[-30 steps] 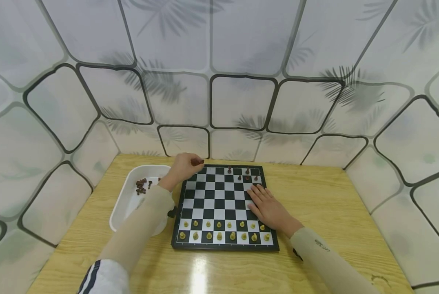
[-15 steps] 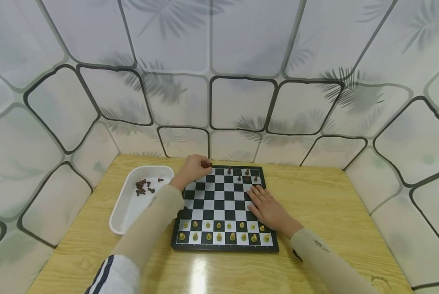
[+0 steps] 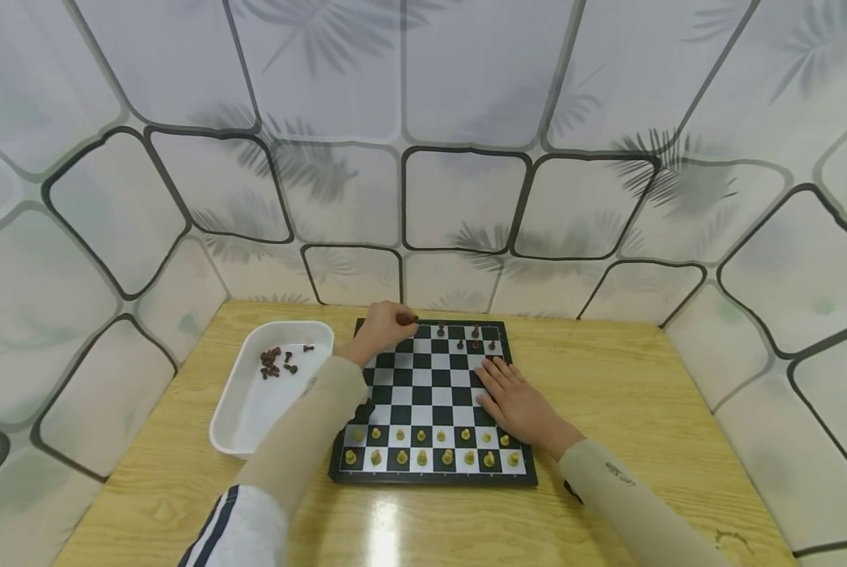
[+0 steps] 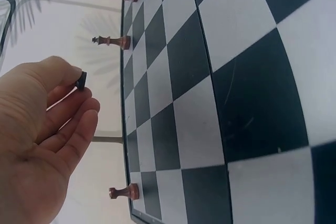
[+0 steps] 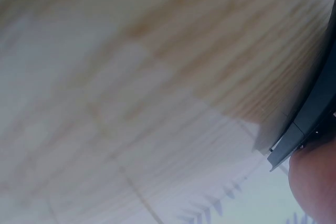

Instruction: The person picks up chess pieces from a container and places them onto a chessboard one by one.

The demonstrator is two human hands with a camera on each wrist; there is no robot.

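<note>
My left hand [image 3: 386,327] pinches a dark chess piece [image 4: 81,81] between thumb and fingers, above the far rows of the chessboard [image 3: 421,376]. Its kind is hidden by the fingers; only a dark end shows. In the left wrist view a brown rook [image 4: 124,192] stands at the corner, and a brown king [image 4: 111,42] stands farther along the far row. More brown pieces [image 3: 476,331] occupy the far right squares. Flat on the board's right edge rests my right hand [image 3: 519,402], fingers straight and holding nothing.
Left of the board sits a white tray [image 3: 242,429] with several loose brown chess pieces [image 3: 270,364]. Two rows of yellow chess pieces [image 3: 422,457] line the board's near side. The wooden table [image 3: 608,378] meets a patterned backdrop [image 3: 466,197] behind.
My left hand has moved right along the board's far edge, carrying the dark chess piece, and more of the tray shows. My right hand has stayed in place.
</note>
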